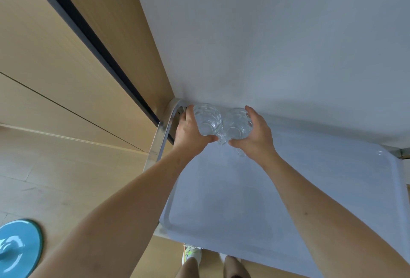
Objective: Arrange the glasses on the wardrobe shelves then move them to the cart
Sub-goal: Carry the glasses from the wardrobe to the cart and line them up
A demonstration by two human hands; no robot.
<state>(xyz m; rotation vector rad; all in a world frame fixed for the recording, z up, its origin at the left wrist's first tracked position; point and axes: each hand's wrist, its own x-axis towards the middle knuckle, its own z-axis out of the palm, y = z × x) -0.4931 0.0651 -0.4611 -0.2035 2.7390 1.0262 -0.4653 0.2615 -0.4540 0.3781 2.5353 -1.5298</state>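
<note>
A white wall [266, 33] backs the cart [221, 200], whose pale tray top fills the lower right, a chrome handle [162, 131] at its far-left corner. Over that far end, the left hand [190, 131] wraps one clear faceted glass [207, 120] and the right hand [255, 135] wraps another [237, 124], touching side by side. Whether they rest on the tray yet is unclear. This looks like the cart-loading step; next, set both down upright and let go.

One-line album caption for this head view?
Left hand and right hand each hold glasses over the cart tray.
</note>
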